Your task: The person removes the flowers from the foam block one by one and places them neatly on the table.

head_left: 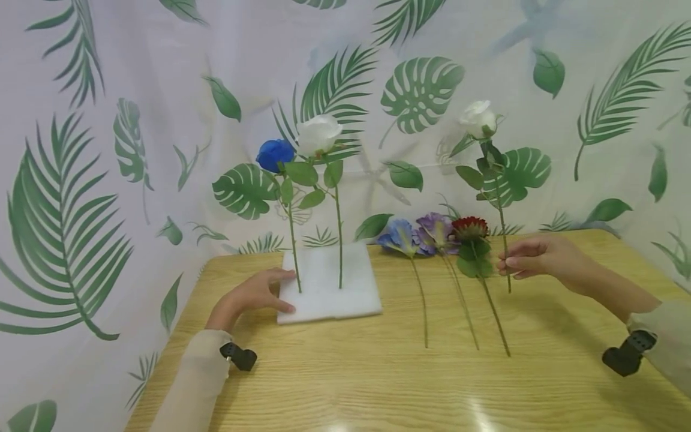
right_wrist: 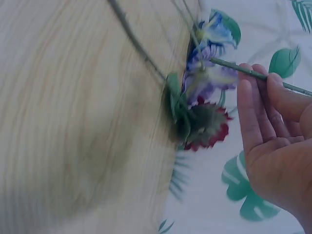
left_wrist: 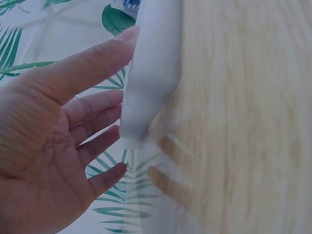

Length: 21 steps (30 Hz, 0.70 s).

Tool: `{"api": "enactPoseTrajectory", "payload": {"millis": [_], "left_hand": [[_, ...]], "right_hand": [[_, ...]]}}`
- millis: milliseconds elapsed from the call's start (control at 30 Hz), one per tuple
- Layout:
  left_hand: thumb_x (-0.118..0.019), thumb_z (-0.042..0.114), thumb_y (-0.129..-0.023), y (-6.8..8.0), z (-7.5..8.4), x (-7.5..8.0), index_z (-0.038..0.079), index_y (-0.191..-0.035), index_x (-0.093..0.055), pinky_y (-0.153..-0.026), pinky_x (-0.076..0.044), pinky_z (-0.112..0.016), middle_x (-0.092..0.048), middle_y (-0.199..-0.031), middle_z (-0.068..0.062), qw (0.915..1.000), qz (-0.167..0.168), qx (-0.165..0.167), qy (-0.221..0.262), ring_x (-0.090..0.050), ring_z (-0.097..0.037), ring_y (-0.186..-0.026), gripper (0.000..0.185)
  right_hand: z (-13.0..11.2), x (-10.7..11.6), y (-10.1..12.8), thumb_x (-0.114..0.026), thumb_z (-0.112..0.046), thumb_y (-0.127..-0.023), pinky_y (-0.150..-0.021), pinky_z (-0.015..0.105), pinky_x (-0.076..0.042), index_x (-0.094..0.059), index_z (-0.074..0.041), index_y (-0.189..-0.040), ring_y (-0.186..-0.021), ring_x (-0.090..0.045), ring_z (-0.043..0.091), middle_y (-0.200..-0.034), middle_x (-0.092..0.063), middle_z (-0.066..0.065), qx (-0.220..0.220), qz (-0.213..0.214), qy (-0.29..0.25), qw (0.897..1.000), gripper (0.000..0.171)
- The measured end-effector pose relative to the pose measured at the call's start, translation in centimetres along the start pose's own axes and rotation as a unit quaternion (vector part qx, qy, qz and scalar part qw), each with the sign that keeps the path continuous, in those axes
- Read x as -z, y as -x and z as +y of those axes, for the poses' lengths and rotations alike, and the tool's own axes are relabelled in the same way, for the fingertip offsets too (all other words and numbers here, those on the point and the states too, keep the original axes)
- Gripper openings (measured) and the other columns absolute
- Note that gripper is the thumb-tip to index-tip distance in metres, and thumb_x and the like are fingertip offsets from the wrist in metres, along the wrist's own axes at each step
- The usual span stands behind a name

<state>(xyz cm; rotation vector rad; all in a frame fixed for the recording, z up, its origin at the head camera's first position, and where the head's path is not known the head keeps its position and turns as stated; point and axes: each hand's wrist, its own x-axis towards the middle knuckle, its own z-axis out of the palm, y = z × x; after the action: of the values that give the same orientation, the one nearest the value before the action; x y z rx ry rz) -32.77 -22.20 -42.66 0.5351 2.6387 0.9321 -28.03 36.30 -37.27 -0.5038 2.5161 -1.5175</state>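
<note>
A white foam block (head_left: 356, 303) lies on the table with a blue rose (head_left: 276, 155) and a white rose (head_left: 318, 135) standing upright in it. My left hand (head_left: 259, 294) is at the block's left edge, thumb and fingers spread and fairly straight, fingertips touching its side (left_wrist: 151, 73). On the right, my right hand (head_left: 545, 264) pinches the lower stem (right_wrist: 253, 73) of a second white rose (head_left: 479, 120) between thumb and fingers. That rose is held nearly upright, its bloom high and its stem end pointing down over the table.
Between the block and my right hand lie a blue flower (head_left: 400, 238), a purple flower (head_left: 435, 233) and a red flower (head_left: 469, 229), stems toward me. The wooden table (head_left: 335, 372) ends at a leaf-printed curtain (head_left: 178, 72) behind and to the left.
</note>
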Motion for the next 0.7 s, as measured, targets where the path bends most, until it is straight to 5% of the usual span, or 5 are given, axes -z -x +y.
{"api": "enactPoseTrajectory", "payload": {"millis": [300,700], "left_hand": [[-0.09,0.033,-0.077,0.0,-0.2,-0.1,0.01,-0.153,-0.048,-0.126,-0.019,-0.058,-0.036,-0.163,-0.018,1.0,-0.002,0.001,-0.003,-0.021,-0.042,-0.155,0.089],[-0.09,0.032,-0.078,-0.2,-0.1,-0.2,0.007,-0.152,-0.048,-0.126,-0.021,-0.058,-0.038,-0.162,-0.019,0.9999,-0.002,-0.013,-0.01,-0.025,-0.043,-0.154,0.089]], "right_hand": [[2.4,3.0,2.1,-0.059,-0.012,-0.104,-0.08,0.029,-0.062,-0.062,0.007,-0.127,-0.097,-0.074,0.005,-0.106,-0.078,-0.013,-0.06,0.013,0.031,0.998,0.03],[4.8,5.4,4.0,-0.057,-0.007,-0.103,-0.082,0.033,-0.064,-0.06,0.011,-0.129,-0.098,-0.076,0.012,-0.109,-0.079,-0.003,-0.073,-0.008,0.007,0.997,0.032]]}}
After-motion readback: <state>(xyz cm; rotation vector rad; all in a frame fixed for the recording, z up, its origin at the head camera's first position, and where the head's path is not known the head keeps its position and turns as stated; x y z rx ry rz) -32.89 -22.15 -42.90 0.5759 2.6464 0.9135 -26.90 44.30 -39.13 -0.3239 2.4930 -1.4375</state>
